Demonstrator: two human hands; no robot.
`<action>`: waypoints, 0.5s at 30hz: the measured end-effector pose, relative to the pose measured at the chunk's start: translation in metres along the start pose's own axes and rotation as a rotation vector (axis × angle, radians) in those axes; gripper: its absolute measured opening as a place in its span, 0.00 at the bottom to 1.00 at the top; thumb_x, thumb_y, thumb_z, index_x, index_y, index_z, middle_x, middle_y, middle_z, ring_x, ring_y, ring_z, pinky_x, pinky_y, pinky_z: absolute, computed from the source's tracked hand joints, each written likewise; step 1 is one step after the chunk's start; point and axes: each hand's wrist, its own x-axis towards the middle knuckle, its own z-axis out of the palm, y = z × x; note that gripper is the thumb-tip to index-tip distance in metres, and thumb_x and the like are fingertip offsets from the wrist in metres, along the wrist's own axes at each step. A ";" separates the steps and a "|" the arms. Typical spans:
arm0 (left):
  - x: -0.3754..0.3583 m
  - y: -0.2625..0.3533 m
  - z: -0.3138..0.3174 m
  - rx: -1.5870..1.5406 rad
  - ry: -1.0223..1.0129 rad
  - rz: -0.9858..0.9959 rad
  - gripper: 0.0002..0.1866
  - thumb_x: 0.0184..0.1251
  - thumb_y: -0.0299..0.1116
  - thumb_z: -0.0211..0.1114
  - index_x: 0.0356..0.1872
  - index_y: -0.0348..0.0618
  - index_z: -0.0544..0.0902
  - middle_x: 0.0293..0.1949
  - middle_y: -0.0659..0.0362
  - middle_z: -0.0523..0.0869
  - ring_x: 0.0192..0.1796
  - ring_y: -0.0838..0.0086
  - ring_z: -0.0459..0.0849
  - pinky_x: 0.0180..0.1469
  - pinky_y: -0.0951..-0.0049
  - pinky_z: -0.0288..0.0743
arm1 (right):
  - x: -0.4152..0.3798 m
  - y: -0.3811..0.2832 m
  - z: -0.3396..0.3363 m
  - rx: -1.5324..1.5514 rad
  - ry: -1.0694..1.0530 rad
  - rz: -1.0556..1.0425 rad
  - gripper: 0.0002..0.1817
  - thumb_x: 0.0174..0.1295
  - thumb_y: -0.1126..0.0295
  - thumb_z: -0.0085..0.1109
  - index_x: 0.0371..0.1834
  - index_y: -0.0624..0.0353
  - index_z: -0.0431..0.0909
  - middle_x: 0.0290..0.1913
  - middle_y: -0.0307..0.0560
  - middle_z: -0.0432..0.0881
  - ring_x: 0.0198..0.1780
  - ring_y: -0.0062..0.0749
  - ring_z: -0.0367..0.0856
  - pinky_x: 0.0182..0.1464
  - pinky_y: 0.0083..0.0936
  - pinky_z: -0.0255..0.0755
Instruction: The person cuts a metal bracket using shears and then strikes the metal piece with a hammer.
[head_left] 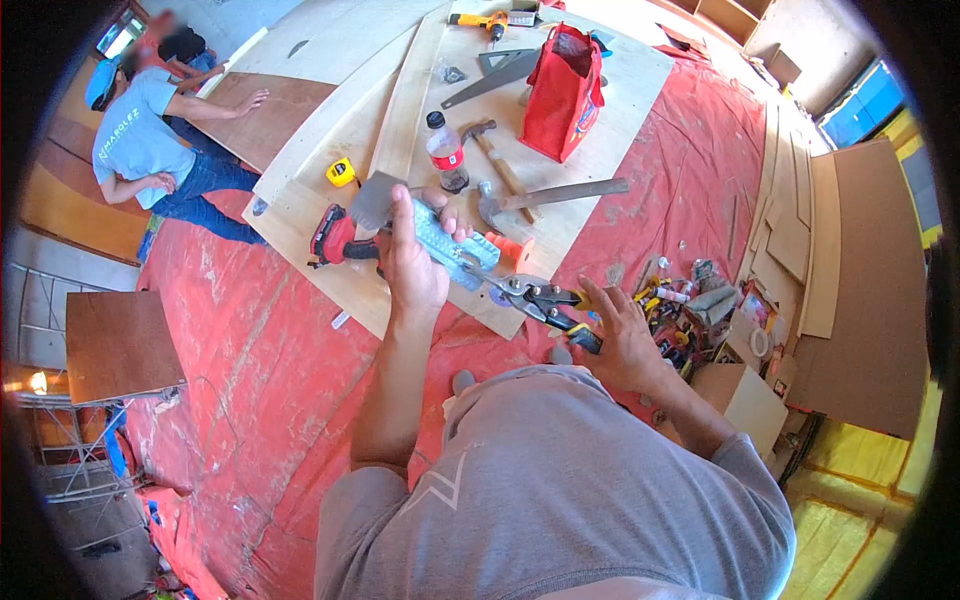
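Observation:
My left hand [418, 268] grips a light-blue perforated strip [455, 245] above the wooden worktop, one finger pointing up. A dark grey flat plate [375, 200] shows beside its fingertips. My right hand [630, 340] is on the yellow-and-black handles of tin snips [560, 312]. The snips' jaws are right at the strip's lower end. An orange spool [513, 252] lies just behind the strip, and a red-and-black power tool [333, 237] is left of my left hand. Beyond my hands stand a capped bottle [447, 160] and two hammers, one with a wooden handle [508, 172].
On the worktop [345, 120] are a yellow tape measure [342, 173], a red bag [563, 95], a handsaw [495, 80] and a yellow drill [485, 22]. Red sheeting [250, 350] covers the floor. A person in a blue cap [150, 130] touches a brown panel [262, 115]. Tools are heaped [690, 310] at right.

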 end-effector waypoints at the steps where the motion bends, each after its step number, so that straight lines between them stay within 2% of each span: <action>1: -0.002 0.001 0.001 -0.006 -0.018 0.028 0.25 0.78 0.55 0.44 0.37 0.43 0.75 0.23 0.61 0.71 0.29 0.73 0.70 0.40 0.68 0.67 | 0.001 0.000 0.002 -0.028 0.024 -0.002 0.45 0.44 0.68 0.70 0.71 0.60 0.61 0.54 0.57 0.72 0.56 0.56 0.71 0.61 0.46 0.65; 4: -0.005 0.001 0.000 -0.049 -0.055 0.063 0.27 0.78 0.58 0.41 0.35 0.44 0.76 0.23 0.61 0.71 0.28 0.73 0.70 0.39 0.68 0.67 | 0.001 -0.008 0.003 -0.075 0.158 -0.042 0.45 0.43 0.68 0.71 0.70 0.58 0.62 0.52 0.57 0.72 0.53 0.54 0.72 0.56 0.46 0.67; 7: -0.009 0.000 0.002 -0.043 -0.087 0.110 0.29 0.77 0.60 0.39 0.34 0.44 0.75 0.22 0.61 0.70 0.26 0.74 0.69 0.38 0.69 0.67 | 0.002 -0.009 0.000 -0.154 0.209 -0.063 0.45 0.43 0.67 0.72 0.69 0.57 0.63 0.52 0.57 0.72 0.54 0.52 0.71 0.56 0.47 0.66; 10: -0.010 -0.001 0.000 -0.017 -0.126 0.152 0.30 0.78 0.59 0.36 0.34 0.43 0.74 0.21 0.59 0.72 0.25 0.71 0.71 0.38 0.66 0.71 | 0.005 -0.007 -0.002 -0.169 0.234 -0.088 0.45 0.43 0.67 0.72 0.69 0.57 0.63 0.53 0.56 0.72 0.55 0.52 0.71 0.57 0.47 0.66; 15: -0.009 0.001 0.000 -0.096 -0.159 0.123 0.30 0.78 0.59 0.36 0.32 0.44 0.74 0.19 0.60 0.70 0.24 0.71 0.71 0.36 0.65 0.71 | 0.007 -0.010 -0.006 -0.104 0.188 -0.081 0.42 0.43 0.68 0.70 0.67 0.56 0.65 0.49 0.55 0.74 0.53 0.52 0.73 0.54 0.46 0.68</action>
